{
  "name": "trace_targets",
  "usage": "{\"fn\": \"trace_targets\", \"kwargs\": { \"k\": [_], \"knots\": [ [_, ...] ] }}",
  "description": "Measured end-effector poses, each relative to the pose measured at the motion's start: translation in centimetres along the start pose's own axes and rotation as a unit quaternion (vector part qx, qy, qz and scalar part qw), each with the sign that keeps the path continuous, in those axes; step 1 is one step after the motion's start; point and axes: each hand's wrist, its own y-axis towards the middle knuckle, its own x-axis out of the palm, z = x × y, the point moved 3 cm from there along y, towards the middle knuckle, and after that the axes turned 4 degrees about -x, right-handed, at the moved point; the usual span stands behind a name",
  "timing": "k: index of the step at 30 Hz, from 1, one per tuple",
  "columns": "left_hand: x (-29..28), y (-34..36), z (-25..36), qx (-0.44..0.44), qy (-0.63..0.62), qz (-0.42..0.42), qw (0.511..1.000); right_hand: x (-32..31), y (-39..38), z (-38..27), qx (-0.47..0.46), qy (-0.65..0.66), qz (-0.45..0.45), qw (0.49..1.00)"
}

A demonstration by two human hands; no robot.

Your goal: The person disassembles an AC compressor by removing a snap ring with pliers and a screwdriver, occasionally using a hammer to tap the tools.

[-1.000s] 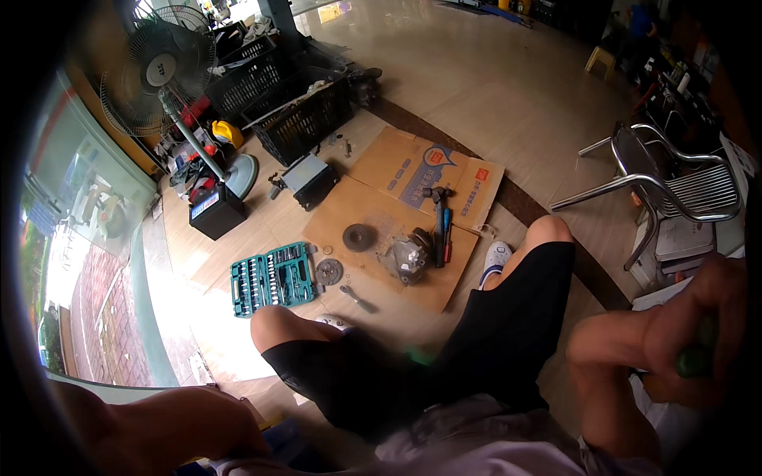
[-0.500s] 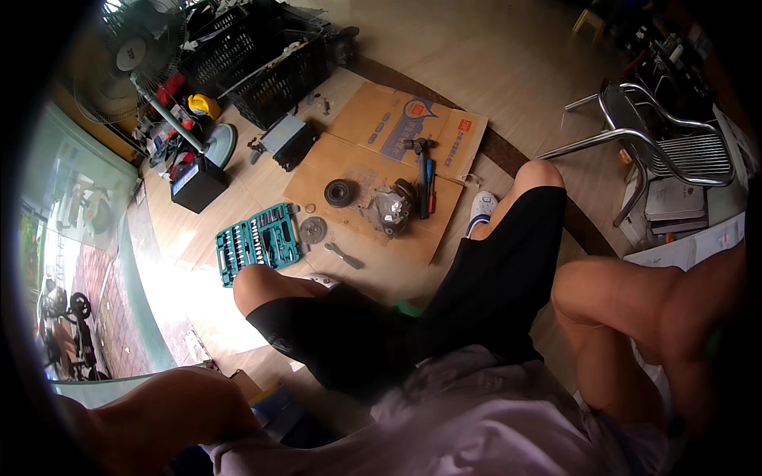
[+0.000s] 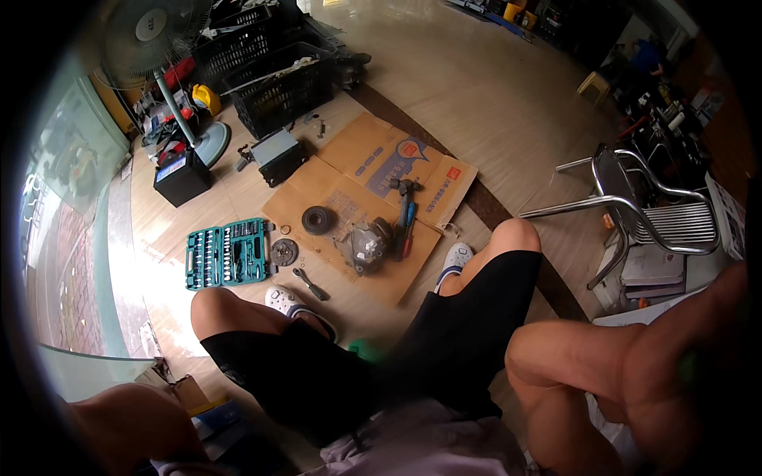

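Both of my arms are raised and bent. My left arm runs out at the lower left edge and my right arm at the right edge, so neither hand shows. On the floor before my knees lies flattened cardboard (image 3: 349, 163). A dirty round metal housing (image 3: 367, 246) rests on it, with a black ring-shaped pulley (image 3: 319, 220) to its left. Beside the housing lie a hammer (image 3: 402, 194) and a red-and-blue-handled screwdriver (image 3: 408, 232). Left of the cardboard are a round metal disc (image 3: 284, 252), a short dark-handled tool (image 3: 309, 284) and an unfolded teal socket set (image 3: 227, 255).
A black battery (image 3: 182, 178), a standing fan (image 3: 176, 103), a silver-topped box (image 3: 276, 155) and black crates (image 3: 282, 91) stand at the far left. A metal-framed chair (image 3: 647, 208) stands at the right. Glass (image 3: 67, 182) bounds the left side. Someone in blue (image 3: 647, 57) is at the far right.
The view has shifted, so the floor things sit further left and mostly lower, and more of the far floor shows. My arms stay raised. Nothing on the floor has visibly been moved.
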Motion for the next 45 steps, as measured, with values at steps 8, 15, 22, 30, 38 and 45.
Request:
{"fn": "trace_targets", "kwargs": {
  "k": [8, 15, 22, 30, 38, 45],
  "knots": [
    [2.4, -0.7, -3.3, -0.006, -0.042, 0.002, 0.999, 0.1, -0.6, 3.8, 0.037, -0.023, -0.001, 0.999],
    [1.4, -0.9, -9.5, 0.045, -0.135, 0.077, 0.987, 2.4, 1.6, 8.1, 0.094, -0.022, -0.047, 0.994],
    [9.3, -3.7, -25.1, -0.209, -0.194, 0.185, 0.941, -1.8, 2.9, 17.6, 0.218, -0.159, 0.008, 0.963],
    [39.5, -17.9, -32.8, -0.479, -0.119, -0.184, 0.85, -6.1, -17.0, 40.6, 0.743, -0.119, -0.083, 0.653],
    [51.4, -24.6, -29.4, -0.477, -0.058, -0.235, 0.845, 0.0, -36.2, 43.8, 0.869, 0.198, 0.004, 0.453],
    [52.3, -25.5, -29.5, -0.582, -0.126, -0.149, 0.79, 0.6, -36.4, 41.8, 0.853, 0.198, 0.097, 0.474]
  ]
}}
